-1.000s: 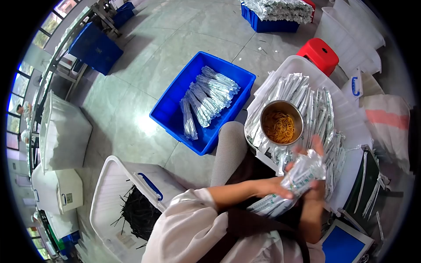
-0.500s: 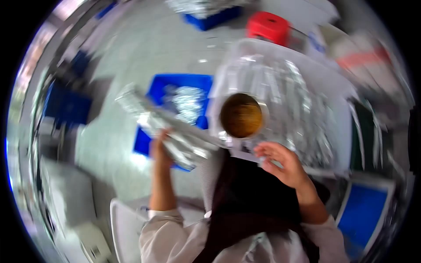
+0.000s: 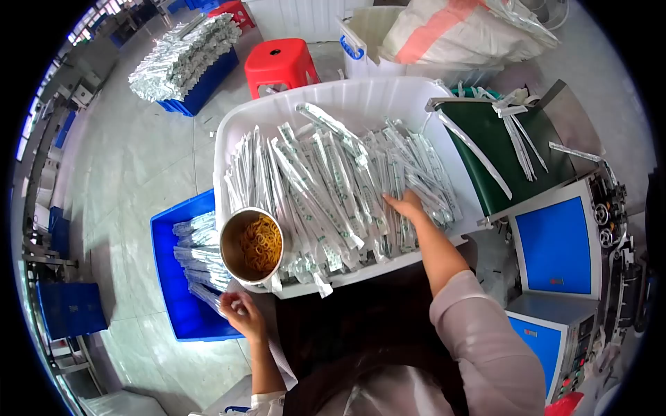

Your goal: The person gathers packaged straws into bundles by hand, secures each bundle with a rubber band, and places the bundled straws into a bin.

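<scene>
A large white tub [image 3: 229, 139] in front of me holds many long, thin wrapped packets [image 3: 326, 180] with silvery film and green print. My right hand [image 3: 411, 207] rests on the packets at the tub's right side, thumb stretched out and fingertips partly hidden among them. A metal cup [image 3: 232, 258] of yellowish rubber bands [image 3: 262, 244] stands at the tub's near left corner. Just below the cup, my left hand [image 3: 243, 316] is loosely curled with its fingers apart, beside the blue bin [image 3: 164, 277]. Bundles of packets [image 3: 201, 253] lie in that bin.
A red stool [image 3: 279, 64] stands beyond the tub. Farther left, another blue crate [image 3: 201, 90] is piled with packets. At right are a green conveyor belt [image 3: 479, 163] with loose strips and a blue-panelled machine [image 3: 553, 246]. A large woven sack [image 3: 458, 35] lies behind.
My left hand no longer holds the bundle of packets it held over the blue bin. My right hand has moved from near the cup onto the packets. The view has turned right.
</scene>
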Demonstrator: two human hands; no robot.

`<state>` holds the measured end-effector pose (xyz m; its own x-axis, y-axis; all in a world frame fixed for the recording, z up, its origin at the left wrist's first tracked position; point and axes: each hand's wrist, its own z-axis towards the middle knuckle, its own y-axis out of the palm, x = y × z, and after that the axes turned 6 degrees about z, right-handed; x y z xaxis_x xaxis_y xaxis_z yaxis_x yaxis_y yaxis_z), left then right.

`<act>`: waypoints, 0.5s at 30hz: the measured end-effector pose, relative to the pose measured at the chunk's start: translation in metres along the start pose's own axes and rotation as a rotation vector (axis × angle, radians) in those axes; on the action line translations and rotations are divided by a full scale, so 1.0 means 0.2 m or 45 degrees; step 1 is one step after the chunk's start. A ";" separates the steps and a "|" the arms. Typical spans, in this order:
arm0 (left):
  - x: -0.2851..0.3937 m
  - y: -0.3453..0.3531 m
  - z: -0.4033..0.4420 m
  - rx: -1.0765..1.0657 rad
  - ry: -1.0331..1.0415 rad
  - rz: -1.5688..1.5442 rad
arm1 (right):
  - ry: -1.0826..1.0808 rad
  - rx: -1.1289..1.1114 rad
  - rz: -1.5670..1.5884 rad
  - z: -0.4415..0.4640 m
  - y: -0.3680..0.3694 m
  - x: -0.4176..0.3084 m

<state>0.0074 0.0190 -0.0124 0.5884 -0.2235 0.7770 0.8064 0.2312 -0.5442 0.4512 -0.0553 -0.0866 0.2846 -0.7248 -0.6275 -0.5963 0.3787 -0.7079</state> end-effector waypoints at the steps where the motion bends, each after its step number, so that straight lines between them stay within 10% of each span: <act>1: -0.01 0.02 -0.04 -0.080 -0.007 -0.002 | 0.038 0.026 0.019 0.05 0.03 -0.01; 6: 0.00 0.06 0.01 -0.109 0.289 0.408 | 0.062 -0.291 0.383 0.10 -0.04 -0.10; 12: 0.00 0.08 0.01 -0.166 0.362 0.771 | -0.112 -0.159 -0.219 0.05 -0.04 -0.16; 15: -0.09 0.07 0.00 -0.208 0.304 0.800 | 0.107 -0.615 0.008 0.23 -0.04 -0.03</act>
<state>0.0083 0.0275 -0.0350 0.9286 -0.3002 0.2182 0.2958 0.2435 -0.9237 0.4895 -0.0281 -0.0920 0.2297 -0.7749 -0.5888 -0.8837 0.0875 -0.4599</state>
